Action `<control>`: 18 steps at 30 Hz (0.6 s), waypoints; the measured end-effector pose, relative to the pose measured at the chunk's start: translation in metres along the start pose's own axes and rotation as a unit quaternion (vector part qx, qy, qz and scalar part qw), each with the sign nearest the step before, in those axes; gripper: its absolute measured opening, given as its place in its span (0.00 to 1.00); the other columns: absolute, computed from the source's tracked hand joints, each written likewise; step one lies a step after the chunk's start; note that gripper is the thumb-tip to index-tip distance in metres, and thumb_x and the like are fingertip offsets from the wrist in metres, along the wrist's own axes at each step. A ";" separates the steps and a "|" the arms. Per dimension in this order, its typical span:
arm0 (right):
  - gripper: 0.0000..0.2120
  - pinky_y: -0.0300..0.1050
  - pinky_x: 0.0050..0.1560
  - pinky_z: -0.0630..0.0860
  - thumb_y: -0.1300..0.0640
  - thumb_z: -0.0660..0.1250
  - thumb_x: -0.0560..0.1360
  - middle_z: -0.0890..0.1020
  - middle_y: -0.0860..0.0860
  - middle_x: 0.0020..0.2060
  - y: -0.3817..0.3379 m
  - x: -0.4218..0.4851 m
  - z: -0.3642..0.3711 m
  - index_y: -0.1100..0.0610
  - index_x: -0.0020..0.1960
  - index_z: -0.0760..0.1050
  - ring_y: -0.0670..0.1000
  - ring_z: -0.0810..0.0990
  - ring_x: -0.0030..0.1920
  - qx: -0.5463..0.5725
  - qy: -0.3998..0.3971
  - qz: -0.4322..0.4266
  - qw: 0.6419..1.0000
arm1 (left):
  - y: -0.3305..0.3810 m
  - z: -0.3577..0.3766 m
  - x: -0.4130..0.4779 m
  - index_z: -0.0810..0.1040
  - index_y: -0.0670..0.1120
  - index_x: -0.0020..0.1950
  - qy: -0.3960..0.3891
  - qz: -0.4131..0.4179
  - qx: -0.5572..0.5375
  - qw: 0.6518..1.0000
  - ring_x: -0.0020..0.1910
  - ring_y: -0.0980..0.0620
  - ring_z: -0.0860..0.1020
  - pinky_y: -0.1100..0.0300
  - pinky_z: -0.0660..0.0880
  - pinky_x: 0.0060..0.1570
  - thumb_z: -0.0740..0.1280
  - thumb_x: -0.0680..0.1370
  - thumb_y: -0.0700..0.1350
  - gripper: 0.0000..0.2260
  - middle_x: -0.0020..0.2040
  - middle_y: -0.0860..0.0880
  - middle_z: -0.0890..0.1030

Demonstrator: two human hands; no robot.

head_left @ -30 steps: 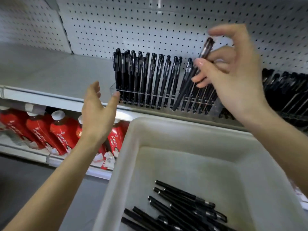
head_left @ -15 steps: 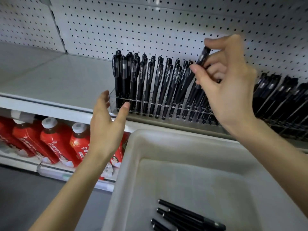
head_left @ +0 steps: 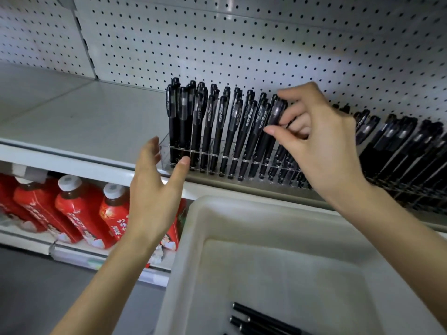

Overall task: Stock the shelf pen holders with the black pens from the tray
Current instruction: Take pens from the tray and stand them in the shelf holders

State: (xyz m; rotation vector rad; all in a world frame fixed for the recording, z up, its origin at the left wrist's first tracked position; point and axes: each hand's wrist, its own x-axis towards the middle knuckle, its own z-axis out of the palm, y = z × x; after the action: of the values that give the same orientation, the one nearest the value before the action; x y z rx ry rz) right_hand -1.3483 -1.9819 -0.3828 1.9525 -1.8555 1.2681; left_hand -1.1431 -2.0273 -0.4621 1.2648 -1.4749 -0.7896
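— Lowered since a moment ago, right hand [head_left: 324, 141] pinches a black pen [head_left: 277, 112] among the filled clear holder [head_left: 167, 153]; left hand [head_left: 154, 189] spreads open at its end.
— Its tip?
— Hidden, possibly seated. The tray [head_left: 193, 238] edge crops its loose pens [head_left: 261, 320].

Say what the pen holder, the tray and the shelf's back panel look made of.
Pen holder: likely clear acrylic, pens visible through it. Tray: seemingly matte off-white plastic, rounded moulded rim. Back panel: probably painted metal pegboard, regular holes.
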 end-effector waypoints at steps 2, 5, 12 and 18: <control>0.21 0.34 0.45 0.75 0.55 0.73 0.71 0.78 0.48 0.41 0.001 0.000 -0.001 0.53 0.62 0.72 0.44 0.77 0.39 -0.013 -0.011 0.008 1.000 | 0.001 -0.001 0.000 0.61 0.53 0.74 -0.002 -0.001 0.003 1.000 0.66 0.61 0.67 0.49 0.67 0.67 0.64 0.77 0.53 0.26 0.70 0.56 0.68; 0.21 0.43 0.46 0.78 0.57 0.73 0.71 0.78 0.48 0.41 0.002 -0.002 0.000 0.54 0.62 0.71 0.46 0.77 0.39 -0.031 -0.030 0.005 0.999 | 0.001 -0.002 0.001 0.61 0.53 0.73 -0.003 -0.001 0.005 1.000 0.66 0.62 0.67 0.51 0.66 0.67 0.65 0.77 0.52 0.26 0.69 0.56 0.69; 0.22 0.46 0.46 0.78 0.56 0.73 0.71 0.77 0.48 0.42 0.001 -0.001 0.001 0.55 0.62 0.70 0.49 0.77 0.40 -0.043 -0.035 0.000 0.998 | 0.002 -0.005 0.001 0.60 0.52 0.74 0.002 0.001 0.028 1.000 0.67 0.59 0.66 0.55 0.64 0.67 0.64 0.78 0.52 0.26 0.70 0.54 0.68; 0.26 0.40 0.47 0.75 0.53 0.71 0.72 0.77 0.49 0.42 -0.005 -0.007 -0.014 0.55 0.67 0.66 0.46 0.76 0.40 -0.050 -0.051 0.003 0.997 | 0.033 -0.020 -0.032 0.62 0.51 0.73 0.014 0.064 0.101 0.993 0.62 0.64 0.64 0.68 0.60 0.59 0.63 0.78 0.50 0.23 0.68 0.53 0.65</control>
State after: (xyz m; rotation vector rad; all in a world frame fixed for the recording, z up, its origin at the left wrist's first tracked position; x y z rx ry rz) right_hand -1.3495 -1.9666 -0.3764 1.9955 -1.9331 1.0720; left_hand -1.1357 -1.9861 -0.4344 1.3086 -1.6277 -0.5460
